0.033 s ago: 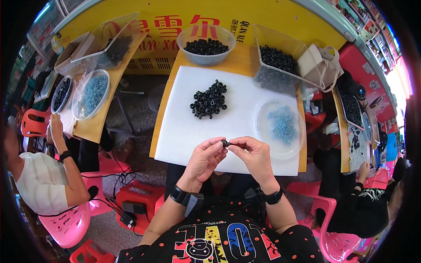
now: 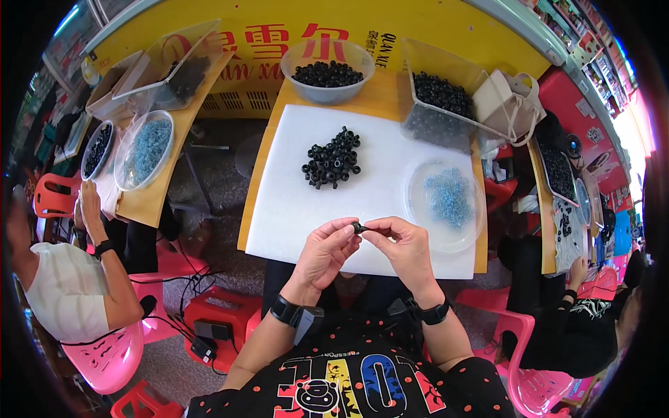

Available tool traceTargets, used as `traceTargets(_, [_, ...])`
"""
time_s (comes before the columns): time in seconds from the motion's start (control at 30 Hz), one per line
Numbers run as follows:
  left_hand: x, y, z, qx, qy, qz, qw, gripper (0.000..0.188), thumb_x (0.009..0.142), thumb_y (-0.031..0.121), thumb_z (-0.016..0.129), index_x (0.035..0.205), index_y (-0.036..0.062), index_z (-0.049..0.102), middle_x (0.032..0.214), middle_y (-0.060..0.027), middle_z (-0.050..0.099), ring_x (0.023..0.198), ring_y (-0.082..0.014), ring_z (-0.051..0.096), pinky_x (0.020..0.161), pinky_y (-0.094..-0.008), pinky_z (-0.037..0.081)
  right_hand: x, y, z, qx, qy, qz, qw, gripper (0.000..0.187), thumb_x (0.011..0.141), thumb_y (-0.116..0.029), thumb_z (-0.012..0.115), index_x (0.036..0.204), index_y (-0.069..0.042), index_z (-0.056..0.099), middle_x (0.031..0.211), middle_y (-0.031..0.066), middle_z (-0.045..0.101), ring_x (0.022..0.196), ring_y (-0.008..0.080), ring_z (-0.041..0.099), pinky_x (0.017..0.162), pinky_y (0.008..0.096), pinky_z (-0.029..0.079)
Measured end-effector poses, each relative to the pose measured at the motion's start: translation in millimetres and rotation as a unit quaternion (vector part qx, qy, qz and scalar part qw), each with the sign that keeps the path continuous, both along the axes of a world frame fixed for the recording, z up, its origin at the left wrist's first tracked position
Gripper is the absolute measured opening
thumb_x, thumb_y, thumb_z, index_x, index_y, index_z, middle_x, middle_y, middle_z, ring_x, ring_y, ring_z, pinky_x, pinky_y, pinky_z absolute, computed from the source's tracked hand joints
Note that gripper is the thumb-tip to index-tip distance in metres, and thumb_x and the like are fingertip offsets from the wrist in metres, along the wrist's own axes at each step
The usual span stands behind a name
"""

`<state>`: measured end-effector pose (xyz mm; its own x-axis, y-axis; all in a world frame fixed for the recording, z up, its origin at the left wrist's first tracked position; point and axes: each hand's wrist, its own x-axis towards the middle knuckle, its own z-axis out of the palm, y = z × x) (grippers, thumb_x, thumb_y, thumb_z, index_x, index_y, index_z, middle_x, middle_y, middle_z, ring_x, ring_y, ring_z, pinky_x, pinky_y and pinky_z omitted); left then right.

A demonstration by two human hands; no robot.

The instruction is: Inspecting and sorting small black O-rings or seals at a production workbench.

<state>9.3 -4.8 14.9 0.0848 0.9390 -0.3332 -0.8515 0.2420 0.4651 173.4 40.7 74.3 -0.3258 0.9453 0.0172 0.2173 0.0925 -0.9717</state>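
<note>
- Piece of shiny black material [image 2: 358, 228], small and rounded, with a darker narrow end toward the right; finer detail is too small to tell
- It sits between the two hands, above the near edge of a flat white rectangular sheet [image 2: 286, 209] on a yellowish wooden worktop [image 2: 387, 94]
- Bare left hand [image 2: 326, 252]: thumb and forefinger pinch the piece from the left, palm partly turned up
- Bare right hand [image 2: 403, 254]: thumb and forefinger closed on the piece's right end, back of the hand showing
- Beyond them, a loose heap of small glossy black ring-like pieces [image 2: 332, 160] lies on the sheet
- Near the right hand, a round clear plastic tray [image 2: 460, 240] holds tiny pale-blue beads [image 2: 447, 198]
</note>
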Motion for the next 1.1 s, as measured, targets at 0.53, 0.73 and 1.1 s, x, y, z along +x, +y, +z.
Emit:
traceTargets(0.53, [0.0,0.1,4.1,0.048,0.131,0.028,0.990,0.023,0.095,0.003,0.066,0.117,-0.0029,0.068,0.099,-0.0101,0.072,0.087,-0.0152,0.069,0.084,-0.0285,0.057,-4.3,-6.4,-5.8,0.151,-0.038,-0.018,0.988,0.015,0.080,0.001,0.079,0.094,0.000,0.073,0.093,0.0109,0.075,0.079,0.0161,0.070,0.071,0.0261,0.056])
traceTargets(0.73, [-5.8,0.0,2.3,0.061,0.124,-0.006,0.990,0.023,0.095,0.005,0.066,0.116,-0.0024,0.069,0.102,-0.0094,0.071,0.091,-0.0156,0.068,0.086,-0.0307,0.057,-0.3,-2.6,-11.9,0.148,-0.014,0.021,0.989,0.019,0.078,0.001,0.080,0.095,0.000,0.072,0.094,0.0085,0.073,0.079,0.0145,0.067,0.071,0.0256,0.054])
traceTargets(1.1, [-19.2,4.4,-0.7,0.100,0.077,-0.106,0.986,0.064,0.088,0.001,0.073,0.143,0.0006,0.040,0.096,-0.0037,0.068,0.088,-0.0128,0.067,0.080,-0.0268,0.055,13.7,7.3,-10.4,-0.039,0.036,0.170,0.984,0.039,0.080,-0.003,0.078,0.119,-0.006,0.072,0.112,0.0078,0.071,0.083,0.0104,0.061,0.075,0.0244,0.051])
